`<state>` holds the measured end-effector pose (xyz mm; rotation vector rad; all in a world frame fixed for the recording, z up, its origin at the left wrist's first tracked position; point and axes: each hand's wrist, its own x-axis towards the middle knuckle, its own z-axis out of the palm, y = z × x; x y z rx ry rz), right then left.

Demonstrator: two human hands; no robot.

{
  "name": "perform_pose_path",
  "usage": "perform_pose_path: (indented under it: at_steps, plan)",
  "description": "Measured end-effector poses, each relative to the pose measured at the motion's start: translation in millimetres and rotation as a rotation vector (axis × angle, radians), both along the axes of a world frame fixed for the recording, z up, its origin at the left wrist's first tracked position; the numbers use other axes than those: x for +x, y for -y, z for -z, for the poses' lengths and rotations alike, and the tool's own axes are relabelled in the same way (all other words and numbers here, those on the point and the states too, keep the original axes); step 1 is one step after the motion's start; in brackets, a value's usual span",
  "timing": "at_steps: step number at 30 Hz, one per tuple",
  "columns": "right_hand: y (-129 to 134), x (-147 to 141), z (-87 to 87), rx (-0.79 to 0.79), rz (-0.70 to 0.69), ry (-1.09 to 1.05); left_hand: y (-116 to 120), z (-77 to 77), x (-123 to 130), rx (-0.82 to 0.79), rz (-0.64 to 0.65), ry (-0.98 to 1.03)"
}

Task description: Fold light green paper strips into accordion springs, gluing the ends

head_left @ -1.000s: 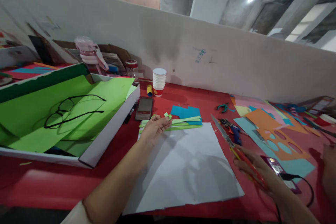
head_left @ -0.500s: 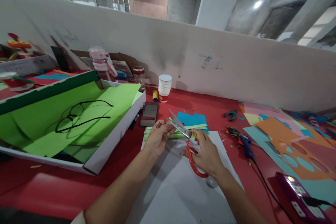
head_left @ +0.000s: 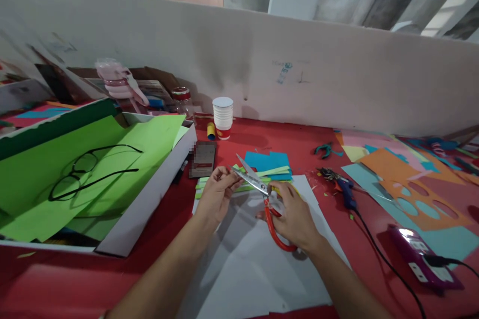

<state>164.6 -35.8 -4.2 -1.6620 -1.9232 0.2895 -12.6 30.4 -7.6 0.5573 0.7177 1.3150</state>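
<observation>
My right hand [head_left: 294, 214] grips a pair of scissors [head_left: 270, 217] with red handles, the blades apart and pointing up and to the left. A thin yellow piece [head_left: 279, 190] shows by the right fingers; I cannot tell whether it is held. My left hand [head_left: 216, 197] is pinched closed close to the blade tips, and what lies between its fingertips is too small to make out. Light green paper strips [head_left: 271, 171] lie just behind the hands, partly over blue paper [head_left: 266, 160]. Under both hands is a large white sheet [head_left: 239, 279].
To the left, a box [head_left: 129, 229] holds green paper and eyeglasses [head_left: 77, 172]. Behind my hands are a phone [head_left: 204, 159], stacked paper cups [head_left: 223, 118] and a yellow roll [head_left: 211, 131]. On the right lie pliers [head_left: 325, 150], a corded glue gun [head_left: 348, 194], cut orange paper [head_left: 422, 199] and a purple power strip [head_left: 426, 259].
The view has tilted down and shifted slightly right. Both hands and the scissors keep nearly the same pose, with the blades still apart.
</observation>
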Motion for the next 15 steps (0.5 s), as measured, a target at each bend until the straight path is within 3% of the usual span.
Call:
perform_pose_path:
  at_steps: [15]
  plan:
    - [0.1, -1.3, 6.4, -0.007, -0.081, -0.055, 2.0, 1.9, 3.6, -0.006, -0.002, 0.037]
